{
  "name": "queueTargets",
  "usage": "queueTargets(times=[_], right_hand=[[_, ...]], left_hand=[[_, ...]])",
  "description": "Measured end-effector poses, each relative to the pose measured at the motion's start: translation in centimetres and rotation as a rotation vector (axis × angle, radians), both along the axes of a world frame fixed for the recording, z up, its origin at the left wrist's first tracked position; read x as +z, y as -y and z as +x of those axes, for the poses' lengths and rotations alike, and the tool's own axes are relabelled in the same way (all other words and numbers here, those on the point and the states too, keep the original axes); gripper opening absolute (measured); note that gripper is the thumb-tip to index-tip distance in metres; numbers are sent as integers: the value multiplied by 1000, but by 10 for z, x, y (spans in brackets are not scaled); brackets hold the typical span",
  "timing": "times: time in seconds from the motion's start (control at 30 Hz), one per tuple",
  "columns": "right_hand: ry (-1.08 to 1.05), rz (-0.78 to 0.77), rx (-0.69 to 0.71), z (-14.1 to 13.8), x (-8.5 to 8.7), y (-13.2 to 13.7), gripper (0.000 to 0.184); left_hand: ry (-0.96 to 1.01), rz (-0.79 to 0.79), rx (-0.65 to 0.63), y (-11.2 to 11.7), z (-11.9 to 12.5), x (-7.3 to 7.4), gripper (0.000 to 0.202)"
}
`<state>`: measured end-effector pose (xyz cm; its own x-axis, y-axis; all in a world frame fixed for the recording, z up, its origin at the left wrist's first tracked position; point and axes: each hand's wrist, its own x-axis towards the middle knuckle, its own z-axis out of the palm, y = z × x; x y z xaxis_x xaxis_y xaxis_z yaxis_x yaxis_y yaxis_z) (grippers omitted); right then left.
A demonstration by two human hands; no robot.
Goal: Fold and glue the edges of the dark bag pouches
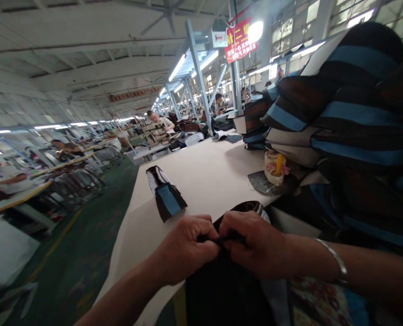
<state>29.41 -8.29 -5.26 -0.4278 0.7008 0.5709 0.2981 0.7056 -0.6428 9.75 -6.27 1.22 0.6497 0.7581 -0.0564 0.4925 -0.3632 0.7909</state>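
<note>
At a pale counter, a dark cloth is pinched between left hand and right hand — equally near, almost meeting. Its length seems pointed front to back, though much is shadowed; a blue-striped piece is seen beyond the left hand.

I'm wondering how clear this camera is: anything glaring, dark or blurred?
Head view: the lamp by the red banner glares white; head view again: the black material below the left hand and right hand shows little detail; same head view: the yellow-edged workbench at left looks smeared.
</note>
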Motion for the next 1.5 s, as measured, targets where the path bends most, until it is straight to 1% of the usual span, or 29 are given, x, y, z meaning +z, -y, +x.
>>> queueTargets(times=[0.07,0.13,0.23,0.33,0.37,0.4,0.47,0.53,0.6,0.63,0.67,0.77,0.87,0.97,1.03,1.07,1.17,1.2,1.27,1.3,1.33,1.37,1.4,1.47,1.5], right_hand=[[7,-28,113,6,5,-3,8],[43,-20,159,11,10,-5,6],[178,39,92,13,14,-3,10],[370,68,35,12,13,-1,14],[400,64,30,12,11,0,14],[388,46,34,11,9,-1,13],[255,-55,71,12,6,-3,9],[72,-246,158,13,5,-5,17],[-51,-432,260,13,5,-6,25],[-75,-484,294,13,6,-6,27],[-82,-494,307,13,6,-6,27],[-32,-386,252,11,9,-3,24],[13,-253,169,9,7,0,16],[71,-36,109,9,4,2,6],[182,148,108,11,4,3,8],[253,240,120,12,4,3,11],[442,491,133,15,9,5,19],[484,557,133,16,10,7,23],[540,617,148,18,12,11,29],[532,608,172,20,12,13,29],[488,554,200,21,11,16,27],[409,453,224,22,10,18,24],[309,312,234,24,9,19,21],[110,19,218,27,10,19,19],[64,-88,209,28,11,16,18]], left_hand=[[-7,-18,5,0,-1,0,8],[-28,-30,10,0,-1,1,9],[-47,-31,8,-1,-1,1,12],[-54,-25,7,-2,-1,0,13],[-56,-25,7,-2,-1,-1,13],[-56,-25,4,-2,-1,0,13],[-57,-27,-13,0,-1,1,13],[-61,-27,-28,3,-2,3,12],[-63,-19,-27,5,-4,5,11],[-63,-17,-21,6,-4,6,11],[-64,-16,-19,7,-4,6,11],[-81,-13,-20,8,-3,5,11],[-108,18,-14,8,-1,4,12],[-129,40,-24,8,-2,5,13],[-150,9,-67,5,-5,7,13],[-159,-20,-100,4,-7,8,18],[-185,-104,-198,-3,-10,10,40],[-193,-111,-222,-4,-10,10,44],[-209,-102,-265,-5,-9,10,41],[-214,-93,-284,-4,-8,10,38],[-215,-81,-296,-2,-7,9,34],[-209,-67,-297,1,-6,9,31],[-201,-46,-293,4,-5,9,27],[-172,24,-280,12,-1,8,24],[-153,66,-273,15,1,8,23]])
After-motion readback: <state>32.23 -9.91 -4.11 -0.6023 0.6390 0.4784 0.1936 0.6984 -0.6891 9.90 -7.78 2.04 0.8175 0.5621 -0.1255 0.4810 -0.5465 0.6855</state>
